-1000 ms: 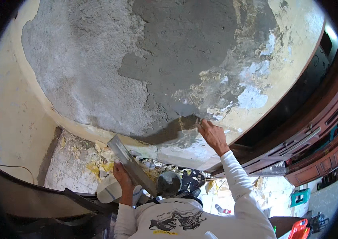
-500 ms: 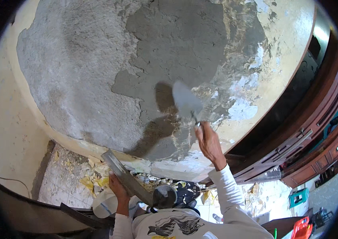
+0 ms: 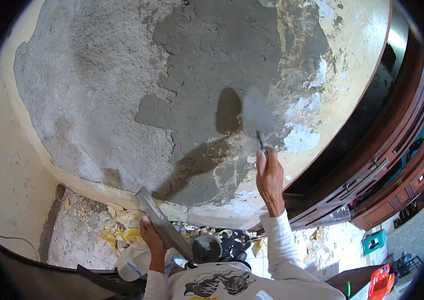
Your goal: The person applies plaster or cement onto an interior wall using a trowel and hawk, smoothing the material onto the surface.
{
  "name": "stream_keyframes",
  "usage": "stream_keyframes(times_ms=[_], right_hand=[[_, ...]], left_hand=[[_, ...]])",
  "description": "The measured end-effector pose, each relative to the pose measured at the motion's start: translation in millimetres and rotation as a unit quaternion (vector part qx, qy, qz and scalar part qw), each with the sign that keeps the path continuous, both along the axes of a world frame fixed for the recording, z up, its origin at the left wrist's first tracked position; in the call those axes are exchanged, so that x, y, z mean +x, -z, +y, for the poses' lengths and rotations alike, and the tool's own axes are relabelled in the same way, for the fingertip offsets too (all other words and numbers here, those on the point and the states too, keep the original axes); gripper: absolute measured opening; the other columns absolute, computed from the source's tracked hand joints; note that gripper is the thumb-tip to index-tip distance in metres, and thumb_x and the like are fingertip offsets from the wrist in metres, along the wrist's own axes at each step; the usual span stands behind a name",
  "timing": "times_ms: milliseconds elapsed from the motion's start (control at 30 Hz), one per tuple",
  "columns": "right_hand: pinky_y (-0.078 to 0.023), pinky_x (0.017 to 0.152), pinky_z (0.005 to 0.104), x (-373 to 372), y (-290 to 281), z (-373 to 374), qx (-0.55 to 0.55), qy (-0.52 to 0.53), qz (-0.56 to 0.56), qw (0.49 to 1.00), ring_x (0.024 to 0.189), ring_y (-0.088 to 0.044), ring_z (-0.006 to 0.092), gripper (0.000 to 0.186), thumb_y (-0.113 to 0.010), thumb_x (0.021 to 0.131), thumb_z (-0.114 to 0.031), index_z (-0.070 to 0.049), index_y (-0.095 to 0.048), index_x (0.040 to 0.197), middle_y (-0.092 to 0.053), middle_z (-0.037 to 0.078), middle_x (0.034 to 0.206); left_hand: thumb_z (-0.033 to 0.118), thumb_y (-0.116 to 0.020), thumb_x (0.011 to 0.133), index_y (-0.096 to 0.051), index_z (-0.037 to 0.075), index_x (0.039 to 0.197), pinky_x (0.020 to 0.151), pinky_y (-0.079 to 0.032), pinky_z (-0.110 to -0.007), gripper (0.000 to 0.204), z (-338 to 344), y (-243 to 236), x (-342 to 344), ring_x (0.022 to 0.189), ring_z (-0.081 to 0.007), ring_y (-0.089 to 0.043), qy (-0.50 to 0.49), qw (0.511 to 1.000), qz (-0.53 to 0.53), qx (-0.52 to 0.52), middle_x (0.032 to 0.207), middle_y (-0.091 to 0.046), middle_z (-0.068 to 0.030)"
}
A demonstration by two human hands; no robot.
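Note:
My right hand (image 3: 270,176) is raised against the wall and grips the handle of a trowel (image 3: 257,114), whose grey blade lies flat on the wet plaster (image 3: 207,65). The blade's shadow falls just to its left. Low down, my left hand (image 3: 150,238) holds a flat mortar board (image 3: 163,225) tilted up toward the wall, edge-on to the camera. The wall carries a darker, fresh grey patch in the middle, rough older grey render (image 3: 82,90) at the left and flaking cream paint (image 3: 352,55) at the right.
A dark wooden door frame and cabinet (image 3: 387,165) run down the right side. Broken plaster and yellow chips (image 3: 117,230) litter the tiled floor at the wall's foot. A white bucket (image 3: 134,260) stands by my left leg. A red object (image 3: 381,282) and a teal stool (image 3: 373,241) sit at the lower right.
My right hand has swept the trowel upward along the wall, from the bottom edge of the fresh patch to its middle. The left hand and board stayed low.

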State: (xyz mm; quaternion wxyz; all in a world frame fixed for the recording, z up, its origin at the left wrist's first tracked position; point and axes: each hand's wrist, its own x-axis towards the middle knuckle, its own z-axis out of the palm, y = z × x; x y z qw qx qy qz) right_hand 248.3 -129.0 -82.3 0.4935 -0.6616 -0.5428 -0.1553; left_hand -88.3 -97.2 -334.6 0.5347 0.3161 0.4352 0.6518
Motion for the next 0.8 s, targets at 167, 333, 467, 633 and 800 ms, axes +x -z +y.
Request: stream_keyframes(times_ms=[167, 333, 467, 633, 800], right_hand=[[-0.044, 0.05, 0.0492, -5, 3, 9, -0.098, 0.032, -0.043, 0.994, 0.055, -0.061, 0.0406, 0.02, -0.06, 0.11, -0.022, -0.003, -0.052, 0.11, -0.061, 0.021, 0.068], [-0.045, 0.051, 0.0528, -17, 7, -19, -0.07, 0.014, -0.038, 0.997, 0.061, -0.064, 0.0468, 0.021, -0.063, 0.107, -0.021, -0.004, -0.051, 0.107, -0.062, 0.023, 0.069], [-0.044, 0.051, 0.054, 4, -22, 9, -0.041, 0.039, -0.062, 0.996, 0.063, -0.062, 0.0491, 0.022, -0.063, 0.107, -0.024, -0.004, -0.053, 0.109, -0.064, 0.025, 0.075], [-0.045, 0.051, 0.0522, 8, 19, -8, -0.071, 0.006, -0.088, 0.994, 0.06, -0.062, 0.0485, 0.022, -0.062, 0.108, -0.025, -0.004, -0.054, 0.11, -0.063, 0.025, 0.072], [-0.043, 0.049, 0.0494, 21, -58, -5, 0.0, 0.033, -0.05, 0.998, 0.054, -0.061, 0.0423, 0.027, -0.059, 0.11, -0.028, -0.002, -0.052, 0.108, -0.059, 0.022, 0.064]], left_hand=[[0.049, -0.053, 0.112, -0.059, 0.006, 0.099, 0.08, -0.046, -0.03, 0.045, 8, 7, -1, 0.087, -0.0113, -0.051, 0.015, 1.0, 0.006, 0.024, 0.094, -0.056, 0.0006], [0.05, -0.054, 0.112, -0.062, 0.004, 0.106, 0.083, -0.048, -0.031, 0.048, 9, 13, -4, 0.091, -0.0119, -0.054, -0.002, 1.0, -0.011, 0.001, 0.102, -0.06, -0.0023], [0.049, -0.052, 0.113, -0.061, 0.004, 0.105, 0.084, -0.048, -0.032, 0.046, 10, 5, 10, 0.093, -0.0122, -0.055, 0.038, 0.999, -0.039, 0.008, 0.102, -0.06, -0.0019], [0.046, -0.051, 0.113, -0.059, 0.006, 0.1, 0.083, -0.05, -0.032, 0.042, 11, 4, 5, 0.092, -0.013, -0.056, 0.031, 0.997, -0.067, 0.03, 0.099, -0.058, -0.0008], [0.043, -0.05, 0.114, -0.059, 0.007, 0.1, 0.081, -0.051, -0.033, 0.039, 12, 6, 16, 0.09, -0.013, -0.056, 0.044, 0.997, -0.055, 0.019, 0.098, -0.059, -0.0009]])
